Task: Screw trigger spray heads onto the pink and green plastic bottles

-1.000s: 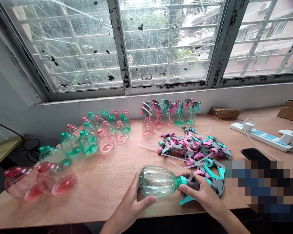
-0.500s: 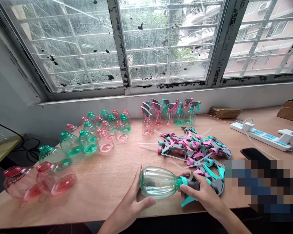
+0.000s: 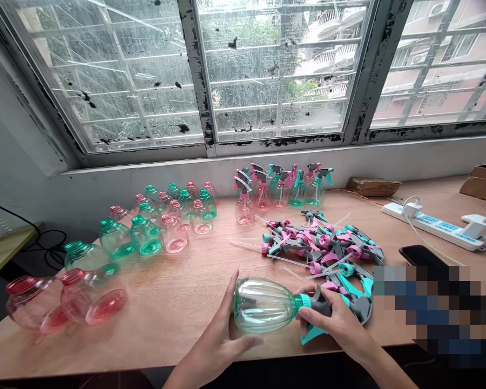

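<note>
A clear green spray bottle (image 3: 263, 305) lies on its side above the front of the table, its neck pointing right. At that neck is a grey and teal trigger sprayer (image 3: 318, 307), with the trigger hanging downward. My right hand (image 3: 340, 319) is closed around the sprayer, thumb near the teal collar. Beside the bottle's base, my left hand (image 3: 229, 335) is open, its fingers and thumb spread apart; whether the palm touches the base I cannot tell. Behind my right hand lies a pile of loose pink, teal and grey trigger sprayers (image 3: 324, 240) with thin tubes.
Several open pink and green bottles (image 3: 146, 237) stand along the left. Bottles fitted with sprayers (image 3: 281, 189) stand by the wall. On the right are a power strip (image 3: 433, 224), a phone (image 3: 423, 255), a brown packet (image 3: 373, 187) and a cardboard box (image 3: 484, 181).
My left thumb has moved slightly away from the bottle and to the right. The bottle has barely shifted, and my right hand keeps its hold on the sprayer.
</note>
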Motion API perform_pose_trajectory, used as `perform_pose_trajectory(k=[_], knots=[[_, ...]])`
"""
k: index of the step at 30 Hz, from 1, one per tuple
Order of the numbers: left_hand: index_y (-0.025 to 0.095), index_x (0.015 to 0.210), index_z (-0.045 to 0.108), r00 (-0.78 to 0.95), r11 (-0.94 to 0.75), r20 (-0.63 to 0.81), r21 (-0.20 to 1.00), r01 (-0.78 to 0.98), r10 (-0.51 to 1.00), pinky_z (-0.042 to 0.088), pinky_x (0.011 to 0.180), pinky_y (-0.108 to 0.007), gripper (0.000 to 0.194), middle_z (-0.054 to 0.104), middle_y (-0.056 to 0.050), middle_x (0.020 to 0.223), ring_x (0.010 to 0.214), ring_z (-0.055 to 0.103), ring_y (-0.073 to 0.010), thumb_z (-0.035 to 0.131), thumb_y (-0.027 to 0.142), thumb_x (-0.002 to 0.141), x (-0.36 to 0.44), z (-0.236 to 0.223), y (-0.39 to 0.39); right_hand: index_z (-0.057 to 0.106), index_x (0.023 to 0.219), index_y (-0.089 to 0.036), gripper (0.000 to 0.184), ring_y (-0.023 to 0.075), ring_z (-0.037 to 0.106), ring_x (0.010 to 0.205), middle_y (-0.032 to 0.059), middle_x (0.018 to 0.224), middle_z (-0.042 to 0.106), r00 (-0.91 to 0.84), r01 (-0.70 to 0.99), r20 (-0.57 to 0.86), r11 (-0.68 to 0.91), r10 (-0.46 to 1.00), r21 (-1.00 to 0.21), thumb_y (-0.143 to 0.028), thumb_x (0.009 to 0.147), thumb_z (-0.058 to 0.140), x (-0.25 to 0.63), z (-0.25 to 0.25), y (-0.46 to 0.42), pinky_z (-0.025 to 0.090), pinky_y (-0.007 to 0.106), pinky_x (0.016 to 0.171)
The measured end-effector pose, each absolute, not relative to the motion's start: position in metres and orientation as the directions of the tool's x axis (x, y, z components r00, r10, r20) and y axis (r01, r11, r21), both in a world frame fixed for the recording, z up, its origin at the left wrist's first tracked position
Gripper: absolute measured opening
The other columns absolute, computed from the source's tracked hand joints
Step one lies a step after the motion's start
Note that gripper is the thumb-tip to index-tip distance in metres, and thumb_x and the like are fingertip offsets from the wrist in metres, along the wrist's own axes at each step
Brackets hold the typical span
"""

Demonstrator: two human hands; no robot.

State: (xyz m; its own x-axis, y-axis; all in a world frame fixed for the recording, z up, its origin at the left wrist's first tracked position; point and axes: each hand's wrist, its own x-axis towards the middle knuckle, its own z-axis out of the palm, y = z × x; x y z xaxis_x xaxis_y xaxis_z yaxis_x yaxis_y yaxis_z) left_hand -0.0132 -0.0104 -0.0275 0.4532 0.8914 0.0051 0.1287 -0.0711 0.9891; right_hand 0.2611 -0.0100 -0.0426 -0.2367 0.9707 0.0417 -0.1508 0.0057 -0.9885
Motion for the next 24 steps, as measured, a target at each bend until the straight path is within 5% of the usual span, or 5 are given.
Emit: perform_pose_trajectory(k=[4, 12, 18, 24], knots=[[0.036, 0.159, 0.006, 0.456, -0.071, 0.004, 0.989, 0.129, 0.89, 0.007, 0.126, -0.05, 0.101, 0.013, -0.005, 0.168, 0.155, 0.01, -0.0314, 0.076, 0.039, 0.085, -0.014, -0.027, -0.011, 0.062, 0.1, -0.02, 0.032, 0.0173, 0.069, 0.058, -0.0022, 0.063, 0.073, -0.223, -0.155, 0.045, 0.011, 0.974, -0.988, -0.039, 0.081, 0.08, 0.26, -0.043, -0.011, 0.058, 0.03, 0.06], [0.045, 0.156, 0.006, 0.451, -0.115, 0.049, 0.986, 0.119, 0.891, 0.012, 0.126, -0.05, 0.096, 0.015, 0.0, 0.168, 0.153, 0.018, -0.0303, 0.073, 0.03, 0.089, -0.013, -0.028, -0.009, 0.062, 0.098, -0.02, 0.033, 0.0175, 0.069, 0.057, -0.0015, 0.065, 0.074, -0.214, -0.171, 0.041, 0.004, 0.976, -0.985, -0.04, 0.08, 0.081, 0.259, -0.041, -0.01, 0.059, 0.029, 0.059], [0.039, 0.158, -0.003, 0.435, -0.042, -0.005, 0.994, 0.098, 0.9, 0.005, 0.126, -0.052, 0.109, 0.013, -0.003, 0.169, 0.154, 0.013, -0.032, 0.077, 0.035, 0.085, -0.014, -0.029, -0.011, 0.063, 0.096, -0.02, 0.033, 0.0183, 0.069, 0.056, -0.0015, 0.063, 0.074, -0.197, -0.169, 0.038, 0.005, 0.98, -0.986, -0.04, 0.078, 0.082, 0.258, -0.043, -0.01, 0.059, 0.03, 0.058], [0.033, 0.158, 0.018, 0.463, -0.043, 0.001, 0.996, 0.081, 0.886, 0.015, 0.127, -0.048, 0.087, 0.024, -0.004, 0.166, 0.153, 0.018, -0.0325, 0.071, 0.041, 0.089, -0.011, -0.018, -0.012, 0.064, 0.097, -0.02, 0.035, 0.0194, 0.069, 0.056, -0.0017, 0.062, 0.073, -0.181, -0.161, 0.025, -0.005, 0.983, -0.987, -0.042, 0.077, 0.082, 0.258, -0.041, -0.011, 0.059, 0.031, 0.059]])
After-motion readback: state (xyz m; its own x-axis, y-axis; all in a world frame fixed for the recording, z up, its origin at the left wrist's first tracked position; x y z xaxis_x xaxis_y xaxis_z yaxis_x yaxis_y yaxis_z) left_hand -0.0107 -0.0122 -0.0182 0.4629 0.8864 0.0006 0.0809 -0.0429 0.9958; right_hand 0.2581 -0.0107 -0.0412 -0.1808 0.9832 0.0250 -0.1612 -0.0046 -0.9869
